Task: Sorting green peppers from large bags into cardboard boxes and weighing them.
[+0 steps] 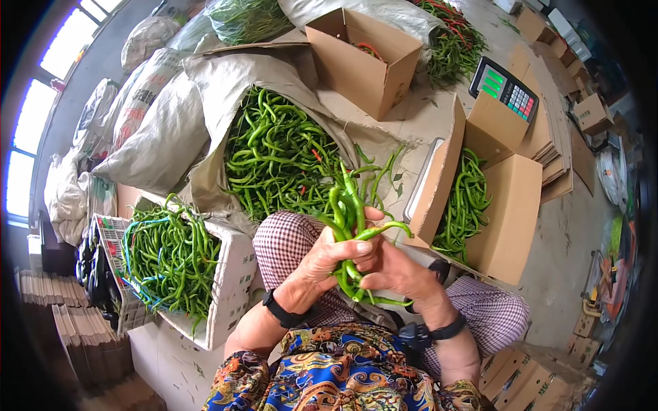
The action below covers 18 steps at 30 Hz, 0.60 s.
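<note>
My left hand [321,257] is closed around a bunch of long green chili peppers [349,205], held up over my lap. Against it, my right hand [393,267] has its fingers on the same bunch, some of them hidden behind the peppers. Just beyond lies an open woven sack [216,97] with a heap of green peppers [277,149] spilling from its mouth, a few red ones among them. To the right, an open cardboard box [506,216] holds more green peppers [462,205] and leans over a scale platform [424,177].
At the left stands a white foam box [234,282] full of green peppers, beside a crate [115,236] and eggplants [95,272]. A second cardboard box [354,72] is ahead; a scale display [504,90] and flattened cartons [555,138] are at the right. Full sacks [159,133] line the left.
</note>
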Available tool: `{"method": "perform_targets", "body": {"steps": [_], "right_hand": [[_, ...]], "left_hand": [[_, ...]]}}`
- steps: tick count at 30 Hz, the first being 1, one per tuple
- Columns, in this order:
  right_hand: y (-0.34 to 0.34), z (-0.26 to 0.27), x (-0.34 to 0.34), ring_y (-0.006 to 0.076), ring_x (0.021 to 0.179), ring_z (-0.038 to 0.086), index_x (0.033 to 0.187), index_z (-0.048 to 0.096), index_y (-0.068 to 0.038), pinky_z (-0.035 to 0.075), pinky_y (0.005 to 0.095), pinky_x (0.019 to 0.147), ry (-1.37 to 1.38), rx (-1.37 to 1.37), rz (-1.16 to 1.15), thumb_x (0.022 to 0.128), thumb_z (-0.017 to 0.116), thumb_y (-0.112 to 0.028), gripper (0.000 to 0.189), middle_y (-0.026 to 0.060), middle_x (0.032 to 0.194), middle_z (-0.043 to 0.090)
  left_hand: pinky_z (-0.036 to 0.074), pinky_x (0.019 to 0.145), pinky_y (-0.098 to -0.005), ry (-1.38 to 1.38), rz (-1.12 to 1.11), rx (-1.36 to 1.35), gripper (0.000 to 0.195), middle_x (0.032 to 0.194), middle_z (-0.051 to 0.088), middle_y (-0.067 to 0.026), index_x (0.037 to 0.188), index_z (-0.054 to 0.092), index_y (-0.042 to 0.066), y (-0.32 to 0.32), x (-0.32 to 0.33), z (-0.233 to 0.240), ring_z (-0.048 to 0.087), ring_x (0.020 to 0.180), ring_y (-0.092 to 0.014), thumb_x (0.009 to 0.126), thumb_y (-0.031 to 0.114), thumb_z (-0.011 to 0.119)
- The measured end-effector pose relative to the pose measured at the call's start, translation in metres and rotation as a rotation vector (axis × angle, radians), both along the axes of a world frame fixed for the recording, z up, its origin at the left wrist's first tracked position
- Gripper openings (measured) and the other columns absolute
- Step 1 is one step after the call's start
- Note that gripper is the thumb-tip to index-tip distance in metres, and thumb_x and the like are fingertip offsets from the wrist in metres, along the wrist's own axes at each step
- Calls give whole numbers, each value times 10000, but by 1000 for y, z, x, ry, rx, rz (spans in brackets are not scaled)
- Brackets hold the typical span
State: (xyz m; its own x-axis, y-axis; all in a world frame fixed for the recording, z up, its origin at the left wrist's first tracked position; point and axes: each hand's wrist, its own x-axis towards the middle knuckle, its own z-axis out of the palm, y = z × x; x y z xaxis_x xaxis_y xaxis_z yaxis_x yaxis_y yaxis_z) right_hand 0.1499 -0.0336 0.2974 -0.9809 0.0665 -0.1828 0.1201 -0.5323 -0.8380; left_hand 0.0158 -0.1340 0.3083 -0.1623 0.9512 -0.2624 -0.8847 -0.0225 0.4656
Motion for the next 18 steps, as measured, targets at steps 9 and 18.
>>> {"method": "perform_targets", "body": {"steps": [9, 18], "right_hand": [[-16, -16, -14, 175, 1322, 339, 1474, 127, -34, 307, 317, 1095, -32, -72, 14, 859, 735, -212, 883, 89, 1419, 347], [-9, 18, -5, 344, 1058, 589, 1429, 272, 25, 484, 418, 864, -130, 937, -64, 799, 766, -278, 856, 235, 1140, 585]], "left_hand": [[534, 756, -290, 534, 105, -199, 648, 970, 579, -61, 1377, 390, 0, -2, -5, 9, 645, 824, -169, 796, 33, 677], [573, 751, -317, -8, 316, -124, 412, 984, 591, -88, 1240, 457, 38, -2, -14, -13, 650, 881, -199, 866, 9, 629]]}}
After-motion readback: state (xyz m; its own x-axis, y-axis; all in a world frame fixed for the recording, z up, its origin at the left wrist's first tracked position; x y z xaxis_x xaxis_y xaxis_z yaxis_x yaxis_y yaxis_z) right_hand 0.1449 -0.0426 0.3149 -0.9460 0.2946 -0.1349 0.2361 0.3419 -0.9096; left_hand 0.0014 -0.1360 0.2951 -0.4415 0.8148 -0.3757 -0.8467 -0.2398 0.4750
